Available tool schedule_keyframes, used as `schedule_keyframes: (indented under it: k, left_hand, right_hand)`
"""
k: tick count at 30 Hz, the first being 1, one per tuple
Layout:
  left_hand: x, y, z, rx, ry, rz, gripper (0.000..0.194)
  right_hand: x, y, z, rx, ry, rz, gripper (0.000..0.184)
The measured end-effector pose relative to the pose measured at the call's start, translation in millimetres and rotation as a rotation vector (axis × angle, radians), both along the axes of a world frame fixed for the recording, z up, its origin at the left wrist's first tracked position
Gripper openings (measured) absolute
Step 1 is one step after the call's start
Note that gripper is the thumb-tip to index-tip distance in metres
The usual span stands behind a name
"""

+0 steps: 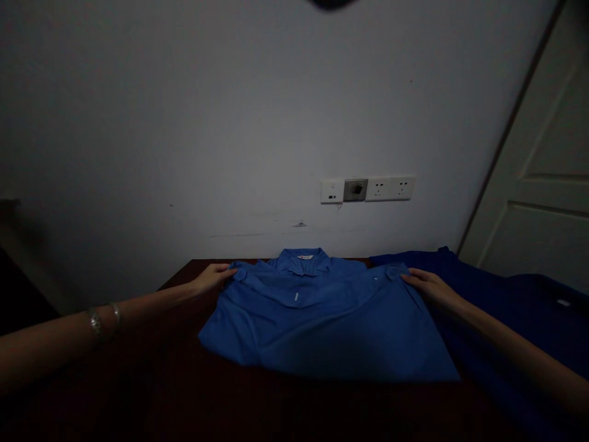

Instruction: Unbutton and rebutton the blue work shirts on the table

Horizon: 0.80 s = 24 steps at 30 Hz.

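Observation:
A blue collared shirt (322, 331) lies on a dark red-brown table, its collar (304, 261) at the far side by the wall. Part of its cloth is lifted between my two hands and sags in the middle. My left hand (214, 278) pinches the upper left corner of that cloth. On the other side, my right hand (426, 283) grips the upper right corner between thumb and fingers. Folds run down from both held corners, and the near edge of the shirt spreads toward me. The raised cloth hides most of the shirt beneath it.
A darker blue cloth (515, 307) covers the right part of the table (184, 380). Behind stands a pale wall (230, 123) with a row of sockets and a switch (368, 189). A panelled door (543, 184) is at the right. The room is dim.

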<state>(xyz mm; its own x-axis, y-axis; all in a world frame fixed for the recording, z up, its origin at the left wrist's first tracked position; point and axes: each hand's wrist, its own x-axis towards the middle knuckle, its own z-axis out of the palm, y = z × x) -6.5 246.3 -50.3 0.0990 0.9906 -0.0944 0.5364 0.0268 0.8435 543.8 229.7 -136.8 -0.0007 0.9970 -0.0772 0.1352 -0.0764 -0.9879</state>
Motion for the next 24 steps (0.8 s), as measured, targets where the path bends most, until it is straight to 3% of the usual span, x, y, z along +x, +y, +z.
schedule_keyframes:
  k: [4, 8, 11, 14, 16, 19, 21, 24]
  left_hand:
    - [-5, 53, -13.7, 0.072, -0.097, 0.153, 0.042]
    - [-1, 105, -37.3, 0.073, -0.022, 0.286, 0.041]
    - [10, 128, -57.9, 0.100, 0.048, 0.348, 0.032]
    - [20, 140, -75.6, 0.128, 0.133, 0.394, 0.041]
    - [22, 146, -83.4, 0.068, 0.105, 0.323, 0.042]
    - [15, 153, -87.6, -0.087, -0.025, 0.105, 0.031]
    - [8, 158, -86.3, -0.152, -0.075, 0.007, 0.036]
    - [0, 164, -82.6, -0.182, -0.028, -0.042, 0.049]
  right_hand:
    - [7, 54, -11.6, 0.079, -0.066, -0.114, 0.027]
    - [3, 106, -24.7, 0.135, -0.377, -0.199, 0.027]
    - [-11, 130, -37.9, 0.178, -0.700, -0.219, 0.028]
    - [-25, 140, -52.3, 0.209, -0.886, -0.191, 0.030]
    - [-30, 143, -60.0, 0.191, -0.896, -0.161, 0.034]
    - [-29, 146, -65.9, 0.156, -0.864, -0.159, 0.036]
    - [-25, 148, -66.8, 0.133, -0.762, -0.137, 0.037]
    - [-21, 151, -66.5, 0.114, -0.560, -0.088, 0.040]
